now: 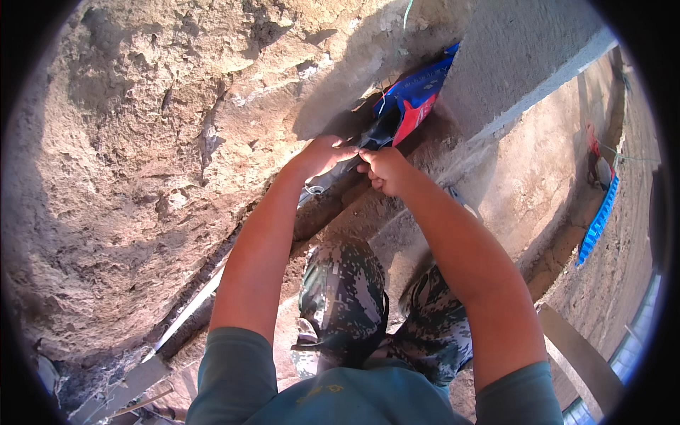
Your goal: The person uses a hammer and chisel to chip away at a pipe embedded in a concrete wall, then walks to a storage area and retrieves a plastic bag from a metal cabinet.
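Observation:
My left hand [327,156] and my right hand [382,170] meet at their fingertips over a narrow dark strip [372,136] in a trench below the rough earth face. Both have bent, pinching fingers; what is between them is too small to make out. Just beyond them a blue and red plastic sheet or bag [414,110] lies wedged beside a grey concrete beam [510,57], with a thin pale cord hanging over it. A small loop of light wire [315,190] lies just below my left hand.
A rough earth face [142,142] rises on the left, with a white pipe or strip [191,308] along its foot. At the right, a ribbed blue plastic piece [598,219] lies by a shallow channel. A curved grey board [574,347] is at lower right. My knees are below my hands.

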Action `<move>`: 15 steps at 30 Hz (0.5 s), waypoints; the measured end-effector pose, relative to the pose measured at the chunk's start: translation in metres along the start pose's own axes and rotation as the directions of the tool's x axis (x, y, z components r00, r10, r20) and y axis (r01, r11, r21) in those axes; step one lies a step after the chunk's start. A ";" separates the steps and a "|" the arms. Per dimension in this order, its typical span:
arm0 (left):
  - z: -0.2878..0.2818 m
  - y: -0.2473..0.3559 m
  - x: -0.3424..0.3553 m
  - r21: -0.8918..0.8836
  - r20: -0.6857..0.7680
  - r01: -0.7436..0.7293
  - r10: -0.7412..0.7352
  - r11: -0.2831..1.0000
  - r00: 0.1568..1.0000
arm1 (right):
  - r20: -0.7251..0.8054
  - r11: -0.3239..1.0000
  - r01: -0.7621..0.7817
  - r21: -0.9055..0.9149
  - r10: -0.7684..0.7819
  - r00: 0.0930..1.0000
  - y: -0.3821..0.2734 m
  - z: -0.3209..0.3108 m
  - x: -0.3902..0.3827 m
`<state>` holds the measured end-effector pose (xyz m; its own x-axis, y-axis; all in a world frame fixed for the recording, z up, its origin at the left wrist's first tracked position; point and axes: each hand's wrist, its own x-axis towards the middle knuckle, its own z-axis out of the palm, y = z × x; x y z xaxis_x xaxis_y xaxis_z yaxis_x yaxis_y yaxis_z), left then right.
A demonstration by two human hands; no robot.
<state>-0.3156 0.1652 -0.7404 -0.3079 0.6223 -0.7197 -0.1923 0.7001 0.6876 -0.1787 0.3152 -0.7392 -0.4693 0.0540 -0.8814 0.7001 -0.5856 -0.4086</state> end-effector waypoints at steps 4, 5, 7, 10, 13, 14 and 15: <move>0.000 0.007 -0.004 0.038 -0.022 0.031 -0.030 0.999 0.999 | -0.010 0.994 0.034 0.106 -0.033 0.999 0.005 0.000 0.006; 0.000 0.008 -0.005 0.014 -0.024 0.033 -0.032 0.999 0.999 | -0.013 0.992 0.045 0.114 -0.044 0.999 0.006 -0.001 0.006; 0.000 0.003 -0.001 -0.038 -0.028 0.029 -0.030 0.999 0.999 | -0.016 0.990 0.067 0.127 -0.065 0.998 0.006 -0.001 0.005; -0.001 -0.008 0.005 -0.085 -0.044 0.008 -0.011 0.996 0.999 | -0.066 0.987 0.143 0.076 -0.138 0.988 0.008 0.004 -0.003; 0.004 -0.012 0.006 -0.065 -0.072 -0.025 0.020 0.998 0.997 | -0.113 0.984 0.175 0.024 -0.172 0.979 0.010 0.003 -0.011; 0.007 -0.013 0.004 -0.059 -0.089 -0.038 0.033 0.998 0.995 | -0.139 0.985 0.169 0.025 -0.164 0.977 0.011 0.003 -0.013; 0.009 -0.016 0.002 -0.054 -0.111 -0.051 0.045 0.997 0.993 | -0.160 0.986 0.162 0.023 -0.157 0.975 0.010 0.005 -0.020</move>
<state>-0.3044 0.1585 -0.7542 -0.4175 0.6103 -0.6732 -0.2262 0.6478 0.7275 -0.1657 0.3040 -0.7246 -0.4812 0.2736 -0.8329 0.6021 -0.5874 -0.5408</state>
